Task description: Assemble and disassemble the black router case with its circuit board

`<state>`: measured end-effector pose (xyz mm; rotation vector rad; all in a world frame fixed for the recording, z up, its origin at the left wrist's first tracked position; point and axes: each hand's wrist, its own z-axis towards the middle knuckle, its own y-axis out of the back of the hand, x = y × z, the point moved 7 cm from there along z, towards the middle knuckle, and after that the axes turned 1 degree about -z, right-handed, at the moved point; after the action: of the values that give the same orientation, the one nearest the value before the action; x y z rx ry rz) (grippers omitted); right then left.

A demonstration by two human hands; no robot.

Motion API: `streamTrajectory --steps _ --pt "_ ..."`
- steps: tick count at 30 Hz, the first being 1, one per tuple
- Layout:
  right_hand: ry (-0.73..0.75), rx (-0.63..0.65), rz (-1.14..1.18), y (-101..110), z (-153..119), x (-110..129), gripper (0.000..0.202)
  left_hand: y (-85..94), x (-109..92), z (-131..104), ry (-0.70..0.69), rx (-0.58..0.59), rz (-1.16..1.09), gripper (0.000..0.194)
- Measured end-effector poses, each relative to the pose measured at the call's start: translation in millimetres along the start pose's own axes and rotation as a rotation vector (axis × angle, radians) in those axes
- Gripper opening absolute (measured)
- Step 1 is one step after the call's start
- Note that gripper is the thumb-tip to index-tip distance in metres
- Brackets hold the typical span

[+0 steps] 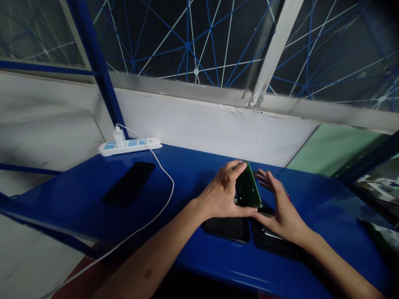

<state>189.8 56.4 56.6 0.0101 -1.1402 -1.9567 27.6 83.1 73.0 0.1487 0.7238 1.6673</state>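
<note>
My left hand (pixel 222 192) grips a dark phone-like slab with a green edge (pixel 247 187), its fingers at the top and its thumb along the bottom. The slab is tilted up above the blue table. My right hand (pixel 282 211) is just right of it, fingers spread, with its thumb tip close to the left thumb; whether it touches the slab is unclear. Beneath my left hand lies a black phone-like device (pixel 227 229). Another dark flat object (pixel 272 245) lies under my right hand, partly hidden by it.
On the blue table (pixel 190 166), a black flat device (pixel 129 182) lies at the left. Behind it, a white power strip (pixel 132 145) holds a charger, whose white cable (pixel 172 187) curves across the table. A green panel (pixel 333 149) leans at the back right.
</note>
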Motion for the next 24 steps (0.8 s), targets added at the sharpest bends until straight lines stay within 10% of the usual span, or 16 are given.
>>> streamTrajectory --steps 7,24 --pt "-0.059 0.203 0.082 -22 -12 -3 0.122 -6.4 -5 -1 0.010 0.083 -0.096 0.131" --pt "-0.099 0.105 0.133 -6 -8 -12 0.129 -7.9 2 -6 0.092 0.137 -0.039 0.128"
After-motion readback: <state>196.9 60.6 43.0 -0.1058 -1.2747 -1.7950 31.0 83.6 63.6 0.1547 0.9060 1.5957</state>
